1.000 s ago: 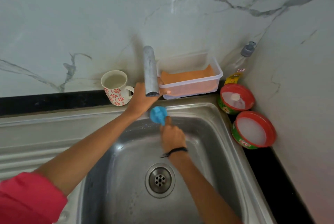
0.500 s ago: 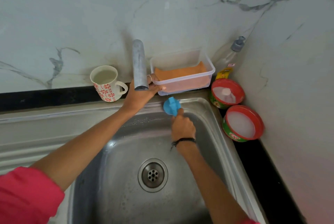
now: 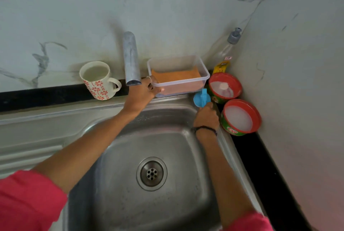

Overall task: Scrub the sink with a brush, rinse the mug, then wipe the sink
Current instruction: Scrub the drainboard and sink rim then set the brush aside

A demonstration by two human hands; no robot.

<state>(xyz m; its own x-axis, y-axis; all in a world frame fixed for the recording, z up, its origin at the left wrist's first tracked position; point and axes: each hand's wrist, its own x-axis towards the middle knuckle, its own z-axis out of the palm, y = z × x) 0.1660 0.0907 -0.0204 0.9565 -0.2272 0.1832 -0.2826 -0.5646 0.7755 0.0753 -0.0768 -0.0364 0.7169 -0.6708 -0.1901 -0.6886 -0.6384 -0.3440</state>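
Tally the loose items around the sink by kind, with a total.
Mug: 1
Brush: 1
Clear tub: 1
Red-rimmed soap tubs: 2
Pump bottle: 1
Total: 6

A single head-worn, wide-angle camera looks forward and steeply down from above the stainless steel sink basin (image 3: 115, 184), close enough that both forearms run in from the lower corners of the frame. The round metal drain (image 3: 151, 173) sits just below centre. The view faces the white marble-patterned back wall (image 3: 74, 16), which fills the upper half, with the side wall at the right edge. Lines bow toward the edges. No second view shares the scene.
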